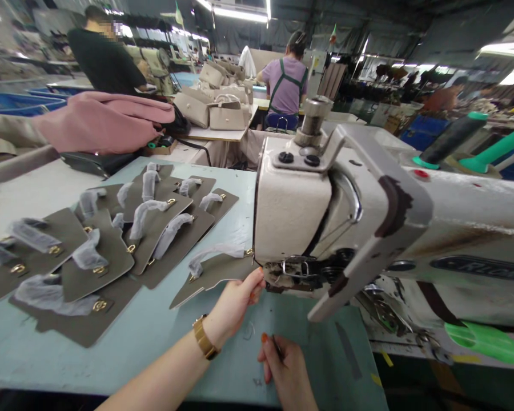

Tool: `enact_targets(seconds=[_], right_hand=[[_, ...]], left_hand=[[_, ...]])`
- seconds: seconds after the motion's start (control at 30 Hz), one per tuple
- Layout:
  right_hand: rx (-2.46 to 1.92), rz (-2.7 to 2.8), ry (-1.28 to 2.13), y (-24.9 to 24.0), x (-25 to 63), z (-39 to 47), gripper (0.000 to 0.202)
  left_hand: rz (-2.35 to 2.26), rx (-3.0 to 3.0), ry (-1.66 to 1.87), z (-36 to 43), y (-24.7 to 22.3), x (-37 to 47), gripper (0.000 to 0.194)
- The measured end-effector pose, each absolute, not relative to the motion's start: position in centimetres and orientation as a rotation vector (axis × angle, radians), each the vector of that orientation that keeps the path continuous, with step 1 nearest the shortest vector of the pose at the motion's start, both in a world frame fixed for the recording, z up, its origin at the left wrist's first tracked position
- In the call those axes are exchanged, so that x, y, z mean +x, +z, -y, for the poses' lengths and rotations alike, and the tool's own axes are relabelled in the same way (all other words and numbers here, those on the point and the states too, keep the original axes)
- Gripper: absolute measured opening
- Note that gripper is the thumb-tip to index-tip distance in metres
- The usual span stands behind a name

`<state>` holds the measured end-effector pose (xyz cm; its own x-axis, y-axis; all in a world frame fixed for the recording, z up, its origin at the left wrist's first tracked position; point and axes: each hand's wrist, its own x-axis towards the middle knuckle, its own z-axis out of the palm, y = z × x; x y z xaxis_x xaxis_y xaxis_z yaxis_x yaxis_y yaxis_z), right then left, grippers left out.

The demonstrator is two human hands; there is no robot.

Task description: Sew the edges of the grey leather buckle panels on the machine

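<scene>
My left hand (235, 305), with a gold watch on its wrist, reaches to the sewing machine head (295, 211). Its thumb and fingers are closed at the edge of a grey-brown bag flap (223, 271), which tilts up from the table beside the machine. A strap handle (218, 251) in whitish wrapping is fixed to that flap with gold hardware. The needle area is hidden behind the machine head and my fingertips. Lower down, my right hand (285, 365) is curled above the table, with a slim dark thing partly showing between its fingers; its kind is unclear.
Several similar flaps (98, 251) with wrapped handles lie overlapping on the pale green table (154, 337) at left. Pink material (107, 120) and beige bags (227, 117) are beyond. Thread cones (452, 140) stand at right. Two people work farther back.
</scene>
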<state>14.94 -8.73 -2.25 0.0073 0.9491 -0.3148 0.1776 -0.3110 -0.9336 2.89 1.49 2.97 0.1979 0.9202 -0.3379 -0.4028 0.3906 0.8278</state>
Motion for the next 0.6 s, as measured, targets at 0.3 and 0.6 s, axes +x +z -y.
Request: enact_targets(seconds=[0.3,0.6], right_hand=[[-1.575,1.197,1.416,-2.3,15.2,8.8,0.052],[-1.601,1.092,1.075,2.3,15.9,6.9,0.043]], left_hand=[[-1.121,0.595,1.154,-0.2,2.7,4.6,0.032],[-1.197,0.637,1.18,2.3,5.4,5.6,0.039]])
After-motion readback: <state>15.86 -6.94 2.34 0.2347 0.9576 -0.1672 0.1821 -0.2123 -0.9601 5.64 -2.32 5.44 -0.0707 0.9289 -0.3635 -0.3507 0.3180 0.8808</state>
